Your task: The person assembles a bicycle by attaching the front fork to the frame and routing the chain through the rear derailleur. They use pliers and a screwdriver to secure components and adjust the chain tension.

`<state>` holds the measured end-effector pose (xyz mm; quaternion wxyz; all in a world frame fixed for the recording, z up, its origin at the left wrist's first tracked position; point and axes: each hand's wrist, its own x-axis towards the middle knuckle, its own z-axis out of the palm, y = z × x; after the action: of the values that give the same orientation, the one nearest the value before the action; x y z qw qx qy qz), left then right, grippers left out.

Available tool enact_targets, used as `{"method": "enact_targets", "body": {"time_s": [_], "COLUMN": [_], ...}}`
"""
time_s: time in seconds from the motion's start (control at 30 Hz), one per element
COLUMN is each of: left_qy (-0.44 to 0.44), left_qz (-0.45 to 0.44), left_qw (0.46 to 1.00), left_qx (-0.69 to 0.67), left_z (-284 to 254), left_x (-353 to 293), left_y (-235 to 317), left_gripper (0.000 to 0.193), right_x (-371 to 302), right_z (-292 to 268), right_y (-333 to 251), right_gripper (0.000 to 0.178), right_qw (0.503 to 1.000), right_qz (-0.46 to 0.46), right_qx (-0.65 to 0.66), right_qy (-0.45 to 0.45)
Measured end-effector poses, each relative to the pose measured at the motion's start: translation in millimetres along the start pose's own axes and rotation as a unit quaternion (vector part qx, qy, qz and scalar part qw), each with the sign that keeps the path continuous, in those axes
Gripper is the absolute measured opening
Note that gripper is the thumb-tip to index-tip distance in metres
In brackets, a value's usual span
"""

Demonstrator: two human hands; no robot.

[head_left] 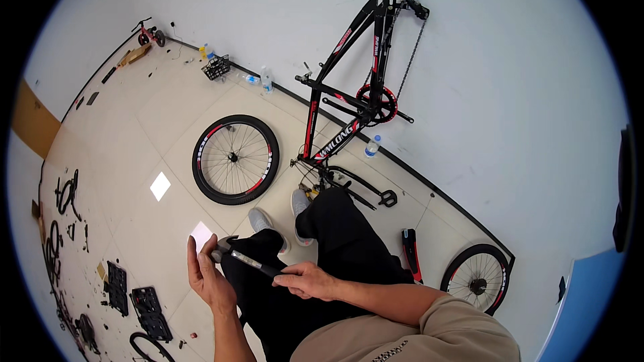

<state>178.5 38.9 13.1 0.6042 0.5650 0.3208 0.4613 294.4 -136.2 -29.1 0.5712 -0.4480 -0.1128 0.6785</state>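
My right hand is wrapped round the dark grip of a hammer, which lies roughly level above my lap. Its metal head points left, toward my left hand. The left fingers stretch up and apart beside the hammer head; whether they touch it I cannot tell. Ahead of my feet a black and red bicycle frame leans against the wall, with its chain hanging from the rear end. A front fork lies by its lower end. To the left of it a wheel with a tyre rests on the floor.
Another wheel and a black and red bicycle part are at the right. Open black tool cases lie at the lower left among scattered parts. A water bottle stands by the wall; a black basket sits farther back.
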Motion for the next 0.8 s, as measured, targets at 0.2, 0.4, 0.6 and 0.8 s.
{"method": "enact_targets", "body": {"time_s": [0.2, 0.4, 0.6, 0.8], "left_qy": [-0.009, -0.081, -0.141, -0.194], "left_qz": [0.004, -0.062, -0.138, -0.261], "left_qw": [0.999, 0.995, 0.98, 0.937], "left_qx": [0.034, 0.011, 0.03, 0.126], "left_z": [0.7, -4.2, 3.4, -4.1], "left_x": [-1.7, 0.1, 4.4, 9.5], "left_y": [-1.9, -6.3, -15.8, -31.5], "left_gripper": [0.045, 0.037, 0.038, 0.044], "right_x": [-23.0, -68.4, -79.5, -77.4], "right_z": [-22.1, -82.4, -244.5, -293.7], "right_y": [-33.1, -80.2, -7.6, 49.7], "right_gripper": [0.018, 0.02, 0.011, 0.019], "right_qw": [0.983, 0.901, 0.849, 0.613], "right_qz": [-0.108, -0.278, -0.142, 0.008], "right_qx": [-0.032, 0.01, 0.31, 0.53], "right_qy": [0.145, 0.333, 0.404, 0.586]}}
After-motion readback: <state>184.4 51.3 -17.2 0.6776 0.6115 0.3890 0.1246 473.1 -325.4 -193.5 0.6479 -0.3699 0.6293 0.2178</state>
